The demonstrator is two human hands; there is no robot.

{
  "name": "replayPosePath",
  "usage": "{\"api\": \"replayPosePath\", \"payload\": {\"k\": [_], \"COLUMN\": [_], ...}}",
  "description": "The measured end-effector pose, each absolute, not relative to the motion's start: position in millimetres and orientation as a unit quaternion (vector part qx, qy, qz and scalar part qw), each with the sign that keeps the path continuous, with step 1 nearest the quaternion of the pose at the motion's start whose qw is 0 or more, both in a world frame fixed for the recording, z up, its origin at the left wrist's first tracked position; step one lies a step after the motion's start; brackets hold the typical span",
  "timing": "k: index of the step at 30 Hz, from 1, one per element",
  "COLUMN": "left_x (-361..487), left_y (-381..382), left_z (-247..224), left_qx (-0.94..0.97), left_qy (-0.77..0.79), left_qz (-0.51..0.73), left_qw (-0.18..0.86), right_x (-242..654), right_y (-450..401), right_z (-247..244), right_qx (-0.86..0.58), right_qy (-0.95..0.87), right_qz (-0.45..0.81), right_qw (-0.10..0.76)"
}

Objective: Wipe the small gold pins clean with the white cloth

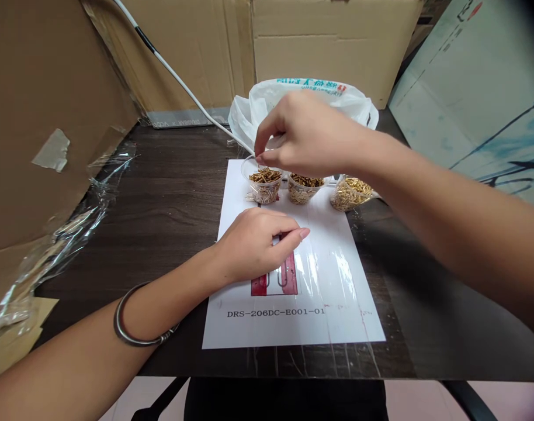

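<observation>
My right hand [304, 133] is held over the rim of the left clear plastic cup [265, 188], thumb and fingers pinched. Whatever is between those fingertips is too small to make out. Small brass-coloured pins fill this cup, the middle cup [305, 190] and the right cup [351, 194]. My left hand [262, 242] rests on the white printed sheet [232, 330], fingers curled and thumb pressed against them. It partly covers a red printed picture [288, 280], and what it may hold is hidden.
Behind the cups sits a white plastic bag [260, 96]. A white cable [183, 85] runs down to the cups. Cardboard [197, 52] walls the back and left of the dark table [170, 193], and a pale printed box [477, 111] stands at the right.
</observation>
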State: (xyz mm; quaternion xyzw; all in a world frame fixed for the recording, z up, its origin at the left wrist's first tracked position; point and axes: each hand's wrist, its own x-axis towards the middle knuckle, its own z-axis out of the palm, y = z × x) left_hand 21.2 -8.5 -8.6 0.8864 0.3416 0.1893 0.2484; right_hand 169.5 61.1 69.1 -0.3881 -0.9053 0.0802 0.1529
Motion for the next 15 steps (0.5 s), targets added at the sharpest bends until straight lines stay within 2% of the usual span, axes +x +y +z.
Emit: {"api": "replayPosePath", "payload": {"k": [3,6,15], "left_x": [22,22,23], "left_y": [-9,-9,-13], "left_z": [-7,-7,-3], "left_qx": [0.877,0.860,0.811], "left_qy": [0.357,0.376,0.410], "left_qz": [0.211,0.254,0.340], "left_qw": [0.244,0.233,0.243], "right_x": [175,182,202], "right_y": [29,-4,-26], "right_z": [73,69,49], "right_qx": [-0.409,-0.443,-0.506], "right_qy": [-0.884,-0.858,-0.824], "right_qz": [0.062,0.086,0.115], "right_qw": [0.219,0.244,0.230]}}
